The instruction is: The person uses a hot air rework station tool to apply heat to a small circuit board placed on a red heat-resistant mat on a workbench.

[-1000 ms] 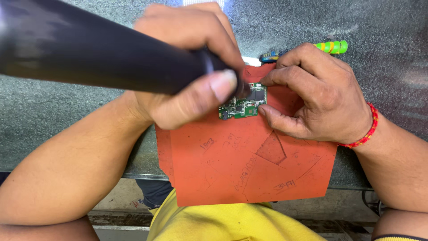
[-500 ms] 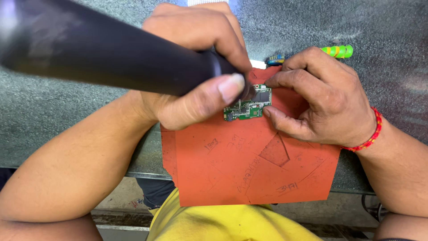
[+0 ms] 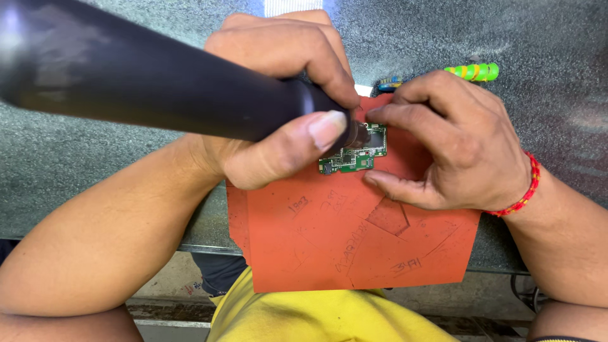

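Observation:
My left hand (image 3: 278, 95) grips a thick black tool handle (image 3: 145, 79) that runs in from the upper left. Its metal tip (image 3: 360, 135) points down at a small green circuit board (image 3: 354, 158). The board lies on an orange-red mat (image 3: 354, 247) that hangs over the table's front edge. My right hand (image 3: 449, 142), with a red bead bracelet on the wrist, rests on the mat. Its fingertips press on the board's right side and hold it in place.
The mat sits on a grey speckled table (image 3: 114, 164). Behind my right hand lie a green and yellow striped tool (image 3: 474, 71) and a small blue item (image 3: 389, 82). A white strip (image 3: 292, 6) shows at the top edge. My yellow shirt (image 3: 329, 316) is below.
The view has shifted slightly; the mat and both hands sit a little lower and to the right. Both hands keep their hold and the tool tip stays on the board.

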